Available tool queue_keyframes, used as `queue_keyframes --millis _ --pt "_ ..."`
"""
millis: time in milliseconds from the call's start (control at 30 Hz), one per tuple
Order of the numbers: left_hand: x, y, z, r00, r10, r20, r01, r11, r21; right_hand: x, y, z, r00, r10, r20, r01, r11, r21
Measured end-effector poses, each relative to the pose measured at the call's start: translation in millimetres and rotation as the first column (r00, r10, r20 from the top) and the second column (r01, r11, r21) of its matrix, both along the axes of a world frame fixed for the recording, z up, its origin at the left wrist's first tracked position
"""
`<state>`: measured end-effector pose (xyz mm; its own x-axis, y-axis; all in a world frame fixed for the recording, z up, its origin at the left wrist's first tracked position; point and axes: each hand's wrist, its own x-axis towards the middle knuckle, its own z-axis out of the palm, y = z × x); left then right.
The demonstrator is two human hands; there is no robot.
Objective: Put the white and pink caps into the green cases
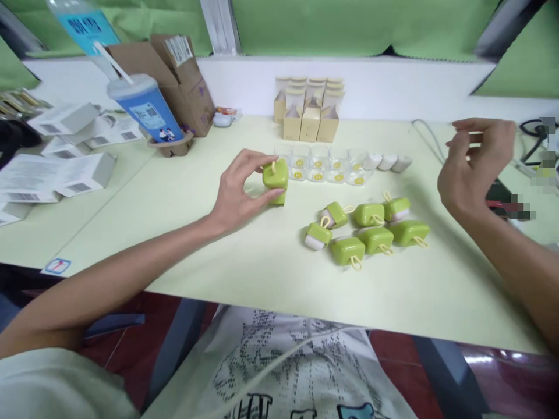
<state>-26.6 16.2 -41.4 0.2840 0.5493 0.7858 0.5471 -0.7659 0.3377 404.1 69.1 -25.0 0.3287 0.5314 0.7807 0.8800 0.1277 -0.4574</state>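
Note:
My left hand [238,189] pinches a green case [275,174] with a pale yellow loop between thumb and fingers, just above the table. My right hand [478,157] is raised at the right, fingers loosely bent and apart, with nothing visible in them. Between the hands lie several more green cases [347,250] with yellow loops, some showing a white part, such as the one at the left [315,240]. Behind them stand two rows of clear plastic cups [318,174] with yellow stickers, and a few white pieces [388,162] beside them.
Small open cardboard boxes [311,119] stand against the wall. At left are a blue drink cup [151,113] in a carton holder, a brown cardboard box [187,87], a bottle [82,26] and white boxes [65,169]. Cables [535,137] lie at far right.

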Motion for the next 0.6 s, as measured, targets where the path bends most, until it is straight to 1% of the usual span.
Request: queue_keyframes --millis 33,67,100,133,167,200,233,300,333,400,433,500,567,600 --pt "5 -2 2.4 0.999 -0.031 0.011 0.031 0.999 -0.033 -9 -10 12.4 0.991 0.127 0.031 -0.127 0.992 0.022" --pt "10 -3 4.9 0.998 -0.059 0.02 0.06 0.996 -0.062 -22 -20 25.9 0.952 0.297 0.067 -0.299 0.954 0.014" --pt "15 -2 7.3 0.996 -0.086 0.032 0.088 0.992 -0.086 -37 -31 39.8 0.866 0.486 0.12 -0.482 0.874 -0.064" --pt "20 0 9.5 0.993 -0.109 0.051 0.114 0.986 -0.118 -55 -40 53.4 0.746 0.642 0.18 -0.613 0.766 -0.191" --pt "24 3 11.4 0.988 -0.132 0.077 0.142 0.979 -0.145 -74 -47 66.3 0.578 0.781 0.237 -0.691 0.623 -0.367" --pt "28 7 13.0 0.982 -0.157 0.108 0.174 0.97 -0.173 -92 -52 77.8 0.434 0.86 0.269 -0.689 0.509 -0.517" --pt "31 11 14.2 0.972 -0.186 0.143 0.212 0.957 -0.199 -110 -54 87.5 0.347 0.896 0.277 -0.643 0.443 -0.625" --pt "34 21 16.0 0.947 -0.248 0.207 0.295 0.923 -0.246 -138 -52 100.9 0.297 0.902 0.312 -0.627 0.431 -0.649" --pt "34 25 16.7 0.936 -0.269 0.228 0.326 0.906 -0.27 -147 -49 104.8 0.287 0.904 0.316 -0.634 0.427 -0.645" --pt "31 30 18.3 0.931 -0.268 0.246 0.337 0.891 -0.304 -157 -42 107.9 0.317 0.898 0.306 -0.657 0.44 -0.612" --pt "27 31 19.0 0.938 -0.244 0.245 0.314 0.899 -0.306 -158 -40 107.7 0.347 0.89 0.294 -0.661 0.455 -0.597" --pt "17 29 19.2 0.96 -0.163 0.227 0.224 0.935 -0.275 -158 -38 104.5 0.419 0.864 0.279 -0.635 0.499 -0.589" --pt "4 24 16.5 0.98 -0.078 0.182 0.12 0.964 -0.236 -158 -39 97.9 0.478 0.828 0.293 -0.561 0.545 -0.623" --pt "-2 22 13.7 0.989 -0.048 0.14 0.081 0.969 -0.235 -159 -39 93.4 0.501 0.809 0.307 -0.51 0.563 -0.65"
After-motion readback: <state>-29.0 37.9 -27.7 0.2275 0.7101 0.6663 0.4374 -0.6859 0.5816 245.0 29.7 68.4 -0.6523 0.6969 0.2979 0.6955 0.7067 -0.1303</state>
